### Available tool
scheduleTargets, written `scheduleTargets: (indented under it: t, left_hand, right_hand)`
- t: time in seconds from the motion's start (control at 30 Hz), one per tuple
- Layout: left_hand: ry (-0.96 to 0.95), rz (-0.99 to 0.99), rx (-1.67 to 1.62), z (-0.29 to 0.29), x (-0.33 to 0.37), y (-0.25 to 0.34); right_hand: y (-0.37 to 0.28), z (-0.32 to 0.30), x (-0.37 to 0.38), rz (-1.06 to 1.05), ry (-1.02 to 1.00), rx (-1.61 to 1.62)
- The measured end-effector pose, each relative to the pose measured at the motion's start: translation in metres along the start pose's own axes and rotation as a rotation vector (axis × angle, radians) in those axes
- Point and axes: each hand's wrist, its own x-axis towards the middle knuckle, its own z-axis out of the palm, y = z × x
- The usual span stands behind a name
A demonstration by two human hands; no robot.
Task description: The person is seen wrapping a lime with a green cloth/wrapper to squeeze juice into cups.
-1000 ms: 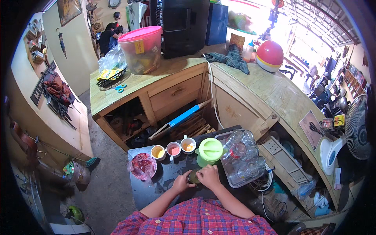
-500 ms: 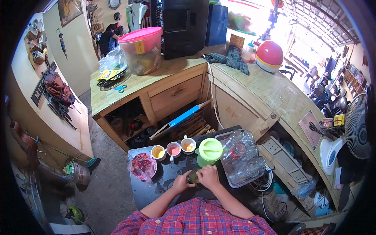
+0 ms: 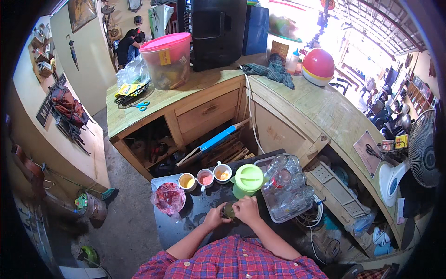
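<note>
In front of my chest, my left hand [image 3: 216,217] is closed round the left side of a small, dark green, rounded thing [image 3: 228,210]. My right hand [image 3: 246,210] grips it from the right, with the fingers bent over its top. Its exact kind is hard to make out behind the fingers. Just beyond my right hand stands a light green lidded pitcher [image 3: 248,179]. Three white cups stand in a row to its left: one with yellow contents [image 3: 187,181], one with pink [image 3: 205,177] and one with orange pieces [image 3: 222,172].
A bowl of red food under clear plastic [image 3: 170,199] sits left on the dark table [image 3: 193,223]. To the right is a clear tray [image 3: 278,216] of glass mugs [image 3: 293,179]. Wooden counters [image 3: 320,100] border the far side, with a fan [image 3: 409,162] at right. A person [image 3: 126,49] is far back.
Both hands stay in place round the dark green thing, with barely any shift of the fingers. The surroundings have moved very slightly leftward in the view.
</note>
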Motion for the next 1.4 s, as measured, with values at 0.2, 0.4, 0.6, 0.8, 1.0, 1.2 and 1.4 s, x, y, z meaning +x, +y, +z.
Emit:
scheduleTargets:
  t: [0.2, 0.4, 0.6, 0.8, 1.0, 1.2, 1.4]
  left_hand:
    - [0.011, 0.024, 0.025, -0.001, 0.0, 0.0]
    - [0.019, 0.039, -0.003, 0.001, 0.0, -0.002]
    - [0.018, 0.045, -0.003, -0.003, -0.003, 0.005]
    - [0.04, 0.065, 0.014, 0.001, -0.002, -0.004]
    - [0.031, 0.101, -0.009, -0.002, -0.001, -0.003]
    - [0.02, 0.085, 0.027, -0.004, 0.0, 0.0]
    - [-0.018, 0.059, 0.04, -0.009, 0.0, 0.009]
  right_hand:
    - [-0.001, -0.002, 0.002, 0.026, -0.002, -0.051]
    - [-0.004, -0.002, 0.004, -0.003, 0.043, 0.067]
    - [-0.003, -0.003, 0.004, -0.002, 0.017, 0.149]
    - [-0.001, -0.003, 0.004, 0.01, -0.07, 0.084]
    - [0.0, -0.002, 0.003, 0.031, -0.077, -0.008]
    - [-0.001, -0.008, 0.005, 0.029, -0.055, 0.011]
    - [0.007, -0.014, 0.006, 0.009, -0.063, 0.149]
